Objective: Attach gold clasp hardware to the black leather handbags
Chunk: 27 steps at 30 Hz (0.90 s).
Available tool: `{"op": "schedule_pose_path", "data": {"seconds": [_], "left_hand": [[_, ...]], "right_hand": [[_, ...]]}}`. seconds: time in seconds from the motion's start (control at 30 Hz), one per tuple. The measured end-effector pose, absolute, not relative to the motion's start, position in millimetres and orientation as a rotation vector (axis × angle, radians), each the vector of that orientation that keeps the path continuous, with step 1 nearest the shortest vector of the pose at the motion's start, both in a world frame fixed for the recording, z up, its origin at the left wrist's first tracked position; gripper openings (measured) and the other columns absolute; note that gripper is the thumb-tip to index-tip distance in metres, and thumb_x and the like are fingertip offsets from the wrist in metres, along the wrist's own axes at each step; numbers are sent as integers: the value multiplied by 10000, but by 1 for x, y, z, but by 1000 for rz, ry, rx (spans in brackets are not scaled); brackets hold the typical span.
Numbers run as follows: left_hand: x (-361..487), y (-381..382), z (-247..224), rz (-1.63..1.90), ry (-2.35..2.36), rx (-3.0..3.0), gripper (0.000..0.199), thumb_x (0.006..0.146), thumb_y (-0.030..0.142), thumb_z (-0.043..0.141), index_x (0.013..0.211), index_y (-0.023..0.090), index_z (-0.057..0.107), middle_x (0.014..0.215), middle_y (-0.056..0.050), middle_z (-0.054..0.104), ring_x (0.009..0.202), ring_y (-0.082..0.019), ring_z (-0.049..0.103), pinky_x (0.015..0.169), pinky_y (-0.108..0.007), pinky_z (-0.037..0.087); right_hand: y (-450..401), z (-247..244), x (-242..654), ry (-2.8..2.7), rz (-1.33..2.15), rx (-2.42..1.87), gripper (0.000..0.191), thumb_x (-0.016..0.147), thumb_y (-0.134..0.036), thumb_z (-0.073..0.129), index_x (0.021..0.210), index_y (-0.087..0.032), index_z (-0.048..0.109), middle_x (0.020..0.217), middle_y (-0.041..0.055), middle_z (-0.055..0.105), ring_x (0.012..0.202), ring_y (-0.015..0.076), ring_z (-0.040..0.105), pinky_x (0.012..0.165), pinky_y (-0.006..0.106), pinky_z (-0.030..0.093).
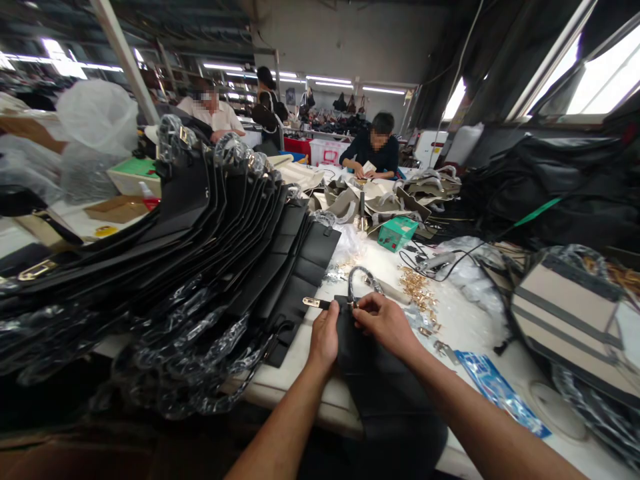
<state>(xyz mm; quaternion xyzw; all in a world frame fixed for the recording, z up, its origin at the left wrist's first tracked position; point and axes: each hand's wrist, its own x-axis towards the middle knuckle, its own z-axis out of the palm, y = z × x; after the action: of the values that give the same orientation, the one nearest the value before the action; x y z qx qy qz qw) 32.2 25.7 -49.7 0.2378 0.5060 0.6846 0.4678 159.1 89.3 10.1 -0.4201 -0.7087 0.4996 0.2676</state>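
A black bag panel (373,377) hangs over the table's front edge, its top end between my hands. My left hand (326,337) grips the panel's left edge, thumb on top, beside a short black strap with a gold metal clasp (314,303) pointing left. With thumb and fingers pinched, my right hand (381,319) holds the base of the plastic-wrapped handle (361,272) where it meets the panel. Any small part between those fingertips is hidden. The handle loops up and away from me.
Stacked black bag panels (240,247) with wrapped handles fill the left. Gold hardware pieces (419,288), a green box (397,233) and a blue packet (493,383) lie on the white table. Beige bag pieces (565,320) stand right. A co-worker (377,150) sits across; other people are farther back.
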Motion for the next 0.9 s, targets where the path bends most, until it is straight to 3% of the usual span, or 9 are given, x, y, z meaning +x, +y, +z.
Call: {"op": "schedule_pose_path", "data": {"seconds": [0.13,0.27,0.47,0.57,0.9], "left_hand": [[32,25,-50,1689,1191,611,540,831,618,561,948,110,705,812,-100,735,814,-242,667,740,-312,488],[32,24,-48,1674,1199,629,545,831,618,563,962,111,714,860,-103,744,818,-239,669,746,-308,487],[33,21,-39,1659,1257,641,562,843,631,532,907,106,722,773,-83,730,716,-211,643,657,-286,461],[34,21,-39,1661,1317,657,555,822,642,550,829,114,720,705,-63,702,685,-195,611,654,-282,447],[35,22,-46,1610,1408,738,538,840,640,520,700,137,648,635,-41,620,654,-178,549,605,-272,408]], "right_hand": [[80,3,155,-1917,1170,-1129,288,826,-328,609,1087,-208,637,726,-12,674,619,175,659,562,268,516],[72,1,153,-1966,950,-1126,215,840,-328,603,992,-211,700,729,2,693,640,180,645,634,284,509],[70,-4,151,-1955,860,-1126,327,855,-331,599,1140,-194,681,812,20,702,678,187,642,694,305,509],[69,-5,151,-2032,774,-1084,289,860,-298,590,1110,-207,703,885,32,702,760,195,645,761,316,497],[67,-4,150,-2027,924,-1155,187,835,-291,578,997,-213,631,680,-24,625,571,150,569,562,249,443]]}}
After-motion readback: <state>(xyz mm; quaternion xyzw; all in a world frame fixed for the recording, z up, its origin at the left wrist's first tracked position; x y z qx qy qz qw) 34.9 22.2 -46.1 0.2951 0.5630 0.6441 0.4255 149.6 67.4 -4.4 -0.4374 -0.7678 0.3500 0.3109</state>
